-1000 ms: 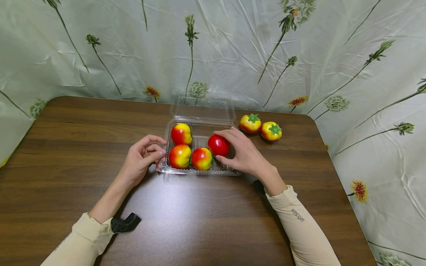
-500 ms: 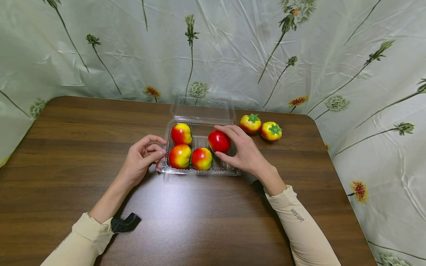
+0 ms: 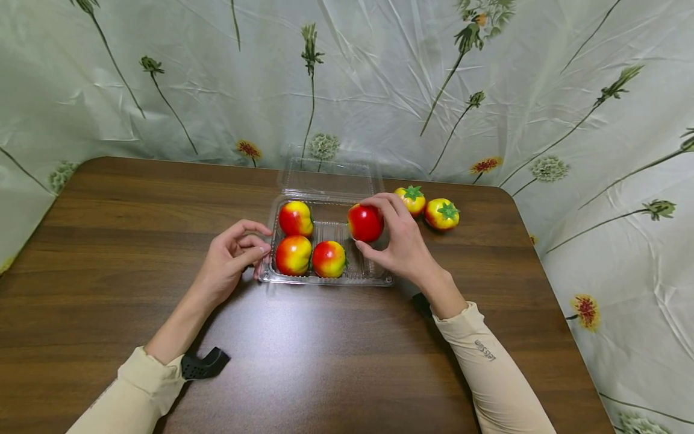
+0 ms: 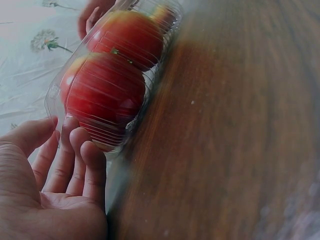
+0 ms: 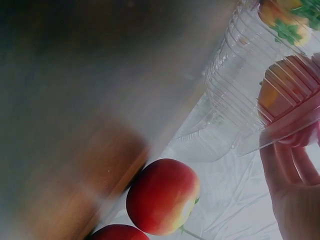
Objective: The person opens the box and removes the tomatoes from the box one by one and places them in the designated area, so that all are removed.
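A clear plastic container point(image 3: 363, 281) lies on the table with its lid standing back. Three glossy red-and-yellow tomatoes point(image 3: 293, 255) sit in it, two along the left end and one at the front middle. My left hand point(image 3: 232, 256) holds the container's left end, with the thumb at the rim and fingertips against the wall in the left wrist view. Over the right part of the container, my right hand point(image 3: 403, 244) grips another tomato point(image 3: 364, 223) between thumb and fingers. The right wrist view shows that tomato point(image 5: 282, 90) through the ribbed plastic.
Two yellow-red tomatoes with green leafy tops point(image 3: 441, 214) rest on the brown table point(image 3: 303, 349), right of the transparent lid point(image 3: 332, 176). A pale flower-print cloth point(image 3: 368, 78) hangs behind the table.
My right hand has lifted the tomato slightly and moved it back and to the right, turning it so some yellow shows. The left hand and container have stayed put.
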A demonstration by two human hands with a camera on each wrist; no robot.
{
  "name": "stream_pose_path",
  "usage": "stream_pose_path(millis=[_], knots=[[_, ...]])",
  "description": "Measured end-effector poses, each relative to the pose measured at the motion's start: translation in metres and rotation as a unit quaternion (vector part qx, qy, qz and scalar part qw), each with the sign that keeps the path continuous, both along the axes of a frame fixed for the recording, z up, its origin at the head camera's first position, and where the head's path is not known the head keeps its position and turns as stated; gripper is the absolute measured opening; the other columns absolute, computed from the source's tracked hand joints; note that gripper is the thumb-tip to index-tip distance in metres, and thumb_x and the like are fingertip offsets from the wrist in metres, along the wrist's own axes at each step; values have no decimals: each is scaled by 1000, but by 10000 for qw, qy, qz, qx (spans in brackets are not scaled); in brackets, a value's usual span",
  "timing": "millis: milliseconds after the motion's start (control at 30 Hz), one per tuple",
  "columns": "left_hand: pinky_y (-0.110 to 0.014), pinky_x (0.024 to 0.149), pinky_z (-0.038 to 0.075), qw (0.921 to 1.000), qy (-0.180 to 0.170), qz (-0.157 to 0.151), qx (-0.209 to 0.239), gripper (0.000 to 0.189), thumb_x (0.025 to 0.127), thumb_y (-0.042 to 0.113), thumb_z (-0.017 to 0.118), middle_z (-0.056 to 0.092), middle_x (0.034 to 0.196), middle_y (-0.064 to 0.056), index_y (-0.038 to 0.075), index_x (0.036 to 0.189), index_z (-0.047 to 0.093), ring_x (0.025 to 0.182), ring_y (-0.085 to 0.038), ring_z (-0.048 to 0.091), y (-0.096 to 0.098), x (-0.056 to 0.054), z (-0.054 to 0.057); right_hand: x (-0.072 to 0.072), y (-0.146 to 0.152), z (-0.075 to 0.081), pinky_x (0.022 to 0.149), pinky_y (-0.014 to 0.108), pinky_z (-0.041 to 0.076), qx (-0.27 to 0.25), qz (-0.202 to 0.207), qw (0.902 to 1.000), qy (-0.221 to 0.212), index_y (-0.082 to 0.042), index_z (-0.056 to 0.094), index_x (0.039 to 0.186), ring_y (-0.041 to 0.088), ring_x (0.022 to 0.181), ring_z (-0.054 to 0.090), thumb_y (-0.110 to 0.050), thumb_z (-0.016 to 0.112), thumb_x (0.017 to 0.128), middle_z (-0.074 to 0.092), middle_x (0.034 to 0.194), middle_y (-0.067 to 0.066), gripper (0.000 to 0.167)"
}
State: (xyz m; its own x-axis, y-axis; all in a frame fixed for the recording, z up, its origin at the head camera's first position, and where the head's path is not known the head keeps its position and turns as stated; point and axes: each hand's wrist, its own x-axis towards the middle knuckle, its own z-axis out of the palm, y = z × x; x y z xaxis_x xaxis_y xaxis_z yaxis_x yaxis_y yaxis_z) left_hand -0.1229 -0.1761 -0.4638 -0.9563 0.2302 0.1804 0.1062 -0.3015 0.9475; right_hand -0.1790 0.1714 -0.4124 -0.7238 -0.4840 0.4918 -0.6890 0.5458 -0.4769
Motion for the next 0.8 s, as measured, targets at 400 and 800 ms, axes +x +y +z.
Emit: stream_pose_path(millis=[400, 800], knots=[[-24, 49, 54, 10000, -14, -4, -12, 23, 99, -12, 61, 73, 84, -5, -1, 120, 60, 55, -20, 55, 0, 0, 0, 0, 2, 3, 99, 45, 60, -232, -283, 9990, 242, -10, 58, 139, 27, 126, 54, -16, 86, 79, 52, 139, 15, 66], [-24, 49, 54, 10000, -31, -11, 47, 24, 99, -12, 61, 73, 84, -5, -1, 120, 60, 56, -19, 56, 0, 0, 0, -4, 3, 3, 109, 38, 53, -585, -350, 9971, 342, -3, 49, 142, 27, 128, 57, -12, 87, 79, 57, 143, 13, 75]])
